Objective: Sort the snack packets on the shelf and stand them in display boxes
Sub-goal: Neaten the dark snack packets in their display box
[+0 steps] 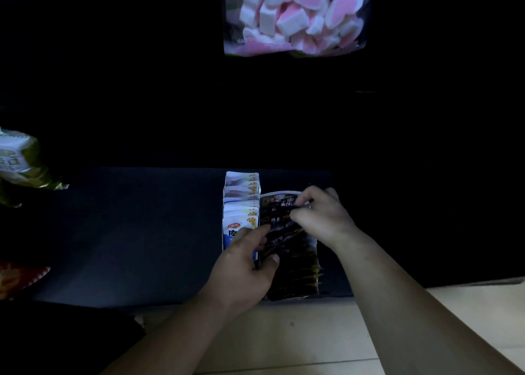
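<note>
both hands grip black packets beside, seemingly, white packets.

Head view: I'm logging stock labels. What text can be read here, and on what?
"20%", repeated, on the white packets.
Too blurred to read: white characters on the black packets.
Too faint to read: print on the marshmallow bag.
Too blurred to read: letters on the green bag.
</note>
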The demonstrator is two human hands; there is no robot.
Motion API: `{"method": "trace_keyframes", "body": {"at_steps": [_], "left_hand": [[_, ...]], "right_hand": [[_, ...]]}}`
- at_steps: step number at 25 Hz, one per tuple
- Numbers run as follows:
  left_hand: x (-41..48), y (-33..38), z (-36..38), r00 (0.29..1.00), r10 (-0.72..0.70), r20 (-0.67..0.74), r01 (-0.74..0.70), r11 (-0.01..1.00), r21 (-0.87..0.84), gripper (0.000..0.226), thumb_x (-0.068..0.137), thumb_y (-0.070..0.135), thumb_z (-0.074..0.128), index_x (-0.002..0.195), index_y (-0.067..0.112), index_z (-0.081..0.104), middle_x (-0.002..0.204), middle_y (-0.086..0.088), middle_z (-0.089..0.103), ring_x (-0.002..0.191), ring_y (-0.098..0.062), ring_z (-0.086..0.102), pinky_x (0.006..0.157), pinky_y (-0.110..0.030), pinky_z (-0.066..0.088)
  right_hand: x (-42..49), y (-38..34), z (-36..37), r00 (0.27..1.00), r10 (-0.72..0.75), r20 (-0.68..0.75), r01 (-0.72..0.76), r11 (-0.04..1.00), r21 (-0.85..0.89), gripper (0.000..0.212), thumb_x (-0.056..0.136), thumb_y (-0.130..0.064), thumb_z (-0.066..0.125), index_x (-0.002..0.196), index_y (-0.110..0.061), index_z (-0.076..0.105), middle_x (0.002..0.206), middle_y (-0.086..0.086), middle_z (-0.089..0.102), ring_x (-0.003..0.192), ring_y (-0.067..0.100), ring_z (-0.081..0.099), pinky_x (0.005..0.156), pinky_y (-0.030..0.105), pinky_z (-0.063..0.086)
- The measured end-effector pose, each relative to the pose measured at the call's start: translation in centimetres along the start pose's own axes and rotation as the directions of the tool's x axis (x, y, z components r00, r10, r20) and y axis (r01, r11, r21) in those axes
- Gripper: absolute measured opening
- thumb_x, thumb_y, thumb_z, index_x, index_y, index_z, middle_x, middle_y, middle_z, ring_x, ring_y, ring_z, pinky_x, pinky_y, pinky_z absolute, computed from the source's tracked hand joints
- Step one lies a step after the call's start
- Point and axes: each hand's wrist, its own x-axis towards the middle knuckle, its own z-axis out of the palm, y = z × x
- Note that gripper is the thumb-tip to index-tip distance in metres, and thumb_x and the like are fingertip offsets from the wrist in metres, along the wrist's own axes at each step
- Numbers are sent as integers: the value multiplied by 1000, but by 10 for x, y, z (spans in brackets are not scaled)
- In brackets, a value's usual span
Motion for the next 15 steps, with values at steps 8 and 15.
{"method": "trace_keyframes", "body": {"at_steps": [8, 15], "left_hand": [[-1, 3, -2, 1000, 4, 24, -4, 1000, -10, 63, 89, 22, 71, 146, 33, 47, 119, 24, 53, 113, 10, 52, 95, -18, 49], [-2, 9, -5, 998, -53, 33, 54, 998, -43, 73, 90, 23, 69, 145, 49, 30, 122, 24, 55, 108, 9, 57, 89, -19, 51]], "right_hand": [[3, 8, 2, 1000, 14, 13, -14, 1000, 18, 24, 74, -25, 70, 92, -40, 68, 110, -13, 42, 100, 13, 55, 90, 36, 54], [10, 18, 10, 995, -5, -103, 12, 998, 68, 43, 89, -29, 78, 129, -35, 64, 124, 1, 48, 106, 20, 58, 84, 29, 52]]}}
